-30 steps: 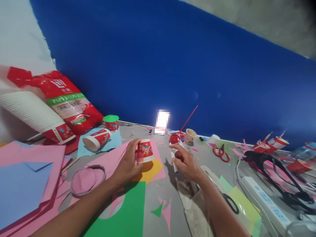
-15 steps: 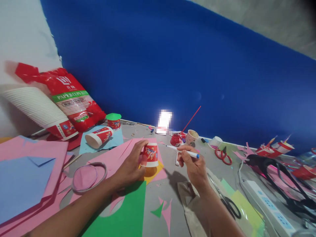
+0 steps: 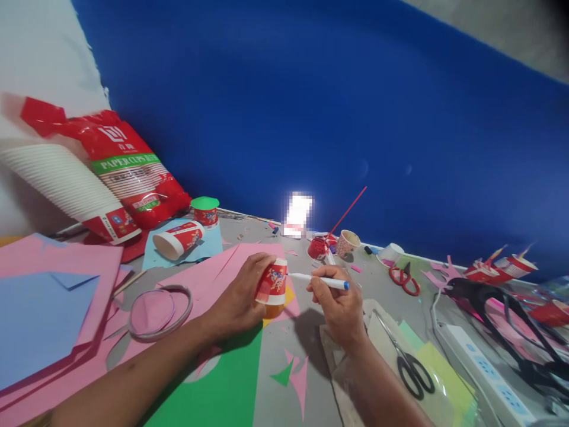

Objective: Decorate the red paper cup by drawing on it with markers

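A red and white paper cup (image 3: 275, 283) is gripped from its left side by my left hand (image 3: 240, 292), above the pink and yellow paper. My right hand (image 3: 340, 305) holds a white marker (image 3: 326, 281) with a blue end, its tip pointing left at the cup's right side. Whether the tip touches the cup cannot be made out. Green paper (image 3: 217, 379) lies below my left forearm. Behind my left hand, another printed cup (image 3: 180, 239) lies on its side on light blue paper (image 3: 153, 261), beside a cup with a green top (image 3: 205, 207).
Stacked cups (image 3: 66, 190) and a red bag (image 3: 133, 166) stand at the left. Black-handled scissors (image 3: 415, 375) lie by my right forearm, red-handled scissors (image 3: 404, 280) further back. A power strip (image 3: 489, 373) is at the right, a blurred bright rectangle (image 3: 299, 214) at the back.
The marker has moved left, its tip now beside the cup. My right hand has shifted left with it. The cup is slightly tilted and turned in my left hand.
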A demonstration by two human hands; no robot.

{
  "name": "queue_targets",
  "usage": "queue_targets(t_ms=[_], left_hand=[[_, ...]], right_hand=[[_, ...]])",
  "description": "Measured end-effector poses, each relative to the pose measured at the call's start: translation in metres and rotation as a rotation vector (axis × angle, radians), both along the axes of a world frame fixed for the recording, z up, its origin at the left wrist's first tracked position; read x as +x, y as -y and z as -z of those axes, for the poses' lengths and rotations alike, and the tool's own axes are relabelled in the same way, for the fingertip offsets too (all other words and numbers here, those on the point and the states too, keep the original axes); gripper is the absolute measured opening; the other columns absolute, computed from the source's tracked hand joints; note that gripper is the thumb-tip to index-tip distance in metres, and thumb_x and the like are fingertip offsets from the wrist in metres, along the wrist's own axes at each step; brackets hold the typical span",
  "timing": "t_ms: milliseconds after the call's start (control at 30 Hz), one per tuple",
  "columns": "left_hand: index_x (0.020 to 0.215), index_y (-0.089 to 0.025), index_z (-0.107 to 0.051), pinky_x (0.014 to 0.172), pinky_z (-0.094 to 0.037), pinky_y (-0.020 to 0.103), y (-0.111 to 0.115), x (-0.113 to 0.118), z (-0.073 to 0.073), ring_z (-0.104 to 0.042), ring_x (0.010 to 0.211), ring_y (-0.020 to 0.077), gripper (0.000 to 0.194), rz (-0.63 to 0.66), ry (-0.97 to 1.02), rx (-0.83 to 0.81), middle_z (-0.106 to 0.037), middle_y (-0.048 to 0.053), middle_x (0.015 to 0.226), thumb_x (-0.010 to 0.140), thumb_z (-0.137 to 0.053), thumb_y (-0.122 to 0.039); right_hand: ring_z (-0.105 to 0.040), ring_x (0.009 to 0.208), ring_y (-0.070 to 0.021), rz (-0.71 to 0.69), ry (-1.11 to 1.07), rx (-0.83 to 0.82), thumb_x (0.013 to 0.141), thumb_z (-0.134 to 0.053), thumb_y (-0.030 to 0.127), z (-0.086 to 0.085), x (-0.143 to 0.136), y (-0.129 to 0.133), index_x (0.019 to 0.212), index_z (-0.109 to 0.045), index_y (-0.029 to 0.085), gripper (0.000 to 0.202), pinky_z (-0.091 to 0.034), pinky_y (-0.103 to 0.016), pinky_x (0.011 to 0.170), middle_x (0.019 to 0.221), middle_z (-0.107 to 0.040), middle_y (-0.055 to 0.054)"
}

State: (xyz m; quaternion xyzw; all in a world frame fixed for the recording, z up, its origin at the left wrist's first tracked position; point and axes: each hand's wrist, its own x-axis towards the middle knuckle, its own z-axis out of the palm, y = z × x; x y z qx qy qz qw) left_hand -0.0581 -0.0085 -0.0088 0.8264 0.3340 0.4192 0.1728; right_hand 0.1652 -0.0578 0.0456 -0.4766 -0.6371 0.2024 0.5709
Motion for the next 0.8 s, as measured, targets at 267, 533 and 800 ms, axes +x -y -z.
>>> queue_targets(t_ms=[267,533,800], left_hand=[[0.15,-0.027,-0.035,0.12,-0.047,0.054,0.0,0.0022,-0.0006,-0.048,0.141,0.0326,0.077,0.003,-0.001,-0.008,-0.047,0.012,0.146,0.083,-0.071,-0.015],[0.152,-0.029,-0.034,0.12,-0.049,0.055,0.0012,0.0029,0.0002,-0.048,0.143,0.0329,0.08,0.01,-0.002,0.013,-0.046,0.013,0.148,0.083,-0.071,-0.011],[0.157,-0.028,-0.028,0.123,-0.044,0.058,0.001,0.0025,0.0039,-0.046,0.145,0.0332,0.089,0.031,-0.007,0.022,-0.044,0.014,0.153,0.081,-0.066,-0.004]], right_hand=[[-0.066,0.057,-0.0129,0.033,0.232,0.151,0.095,-0.066,0.027,0.0015,-0.0002,0.0007,0.087,-0.07,0.021,0.01,-0.05,-0.023,0.055,0.071,-0.073,0.001],[-0.07,0.06,-0.0145,0.068,0.298,0.233,0.095,-0.065,0.024,0.001,-0.0021,0.0008,0.091,-0.07,0.022,0.007,-0.055,-0.024,0.061,0.076,-0.076,0.0],[-0.074,0.065,-0.0165,0.041,0.313,0.284,0.098,-0.066,0.025,0.0049,-0.0052,-0.0016,0.095,-0.07,0.022,0.006,-0.058,-0.026,0.065,0.081,-0.078,-0.002]])
